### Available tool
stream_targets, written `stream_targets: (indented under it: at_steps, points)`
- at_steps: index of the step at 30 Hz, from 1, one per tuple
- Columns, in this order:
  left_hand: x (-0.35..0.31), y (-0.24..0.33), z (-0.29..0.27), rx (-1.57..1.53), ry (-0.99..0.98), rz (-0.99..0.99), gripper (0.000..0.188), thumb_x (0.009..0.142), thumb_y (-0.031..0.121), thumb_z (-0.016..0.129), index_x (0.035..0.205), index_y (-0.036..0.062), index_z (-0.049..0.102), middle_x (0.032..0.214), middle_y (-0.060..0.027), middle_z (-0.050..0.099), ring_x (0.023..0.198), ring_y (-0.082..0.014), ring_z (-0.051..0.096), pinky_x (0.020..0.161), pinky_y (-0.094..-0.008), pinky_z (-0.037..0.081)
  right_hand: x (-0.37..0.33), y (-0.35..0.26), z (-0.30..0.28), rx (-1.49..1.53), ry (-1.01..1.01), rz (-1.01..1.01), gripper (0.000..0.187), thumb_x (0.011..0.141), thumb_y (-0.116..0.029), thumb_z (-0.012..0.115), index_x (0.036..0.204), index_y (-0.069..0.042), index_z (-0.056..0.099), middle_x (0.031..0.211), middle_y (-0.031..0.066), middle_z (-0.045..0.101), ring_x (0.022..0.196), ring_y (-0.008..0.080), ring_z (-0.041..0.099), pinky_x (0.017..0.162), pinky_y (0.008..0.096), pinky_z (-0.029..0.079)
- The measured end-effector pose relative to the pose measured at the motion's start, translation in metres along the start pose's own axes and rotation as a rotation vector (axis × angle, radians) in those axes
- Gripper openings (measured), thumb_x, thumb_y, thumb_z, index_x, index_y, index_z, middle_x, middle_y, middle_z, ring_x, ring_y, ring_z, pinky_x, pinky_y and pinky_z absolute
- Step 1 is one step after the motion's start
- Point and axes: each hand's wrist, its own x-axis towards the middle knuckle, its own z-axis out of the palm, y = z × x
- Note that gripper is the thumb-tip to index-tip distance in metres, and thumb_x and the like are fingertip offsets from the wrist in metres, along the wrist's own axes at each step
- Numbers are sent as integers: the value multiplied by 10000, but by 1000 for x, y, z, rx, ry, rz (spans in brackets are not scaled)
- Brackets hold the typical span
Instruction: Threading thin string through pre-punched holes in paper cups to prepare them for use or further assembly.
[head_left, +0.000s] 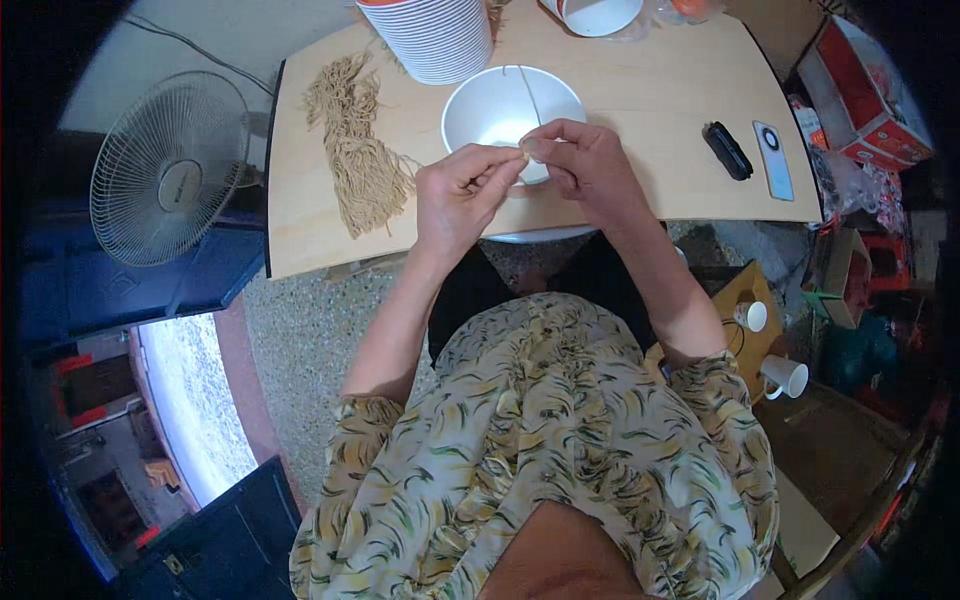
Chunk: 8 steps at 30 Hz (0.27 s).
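My left hand [462, 192] and my right hand [592, 168] meet above the near side of a white bucket [480, 108], with thumbs and forefingers pinched tip to tip. A thin string [531, 95] runs from the bucket's far rim across its white inside to my right fingers. Whatever part of the string lies between the fingertips is too small to make out clearly. On the table to the left of my left hand lies a loose bundle of tan strings [365, 165], with frayed ends and some strands straying toward my wrist.
A stack of white buckets [440, 45] stands at the table's far edge, and another bucket [600, 15] lies tipped nearby. On the right are a black case [727, 150] and a phone [773, 165]. A fan [175, 180] stands left of the wooden table [670, 190].
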Motion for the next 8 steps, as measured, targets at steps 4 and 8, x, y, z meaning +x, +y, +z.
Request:
stream_targets:
  at_steps: [4, 8]
  points:
    - [-2, -1, 4, -113, 102, -32, 168, 857, 53, 749, 1006, -14, 710, 885, -62, 733, 786, -108, 700, 685, -218, 548, 0, -1, 3, -4, 16, 33, 176, 903, -176, 698, 964, -11, 687, 584, -74, 450, 454, 13, 336, 410, 200, 230]
    - [0, 3, 2, -53, 105, 117, 207, 844, 39, 756, 1035, -8, 690, 877, -73, 733, 843, -126, 715, 720, -231, 570, 3, 3, 2, 30, 25, 86, 183, 891, -172, 712, 972, -9, 683, 575, -67, 453, 447, 20, 337, 405, 205, 228]
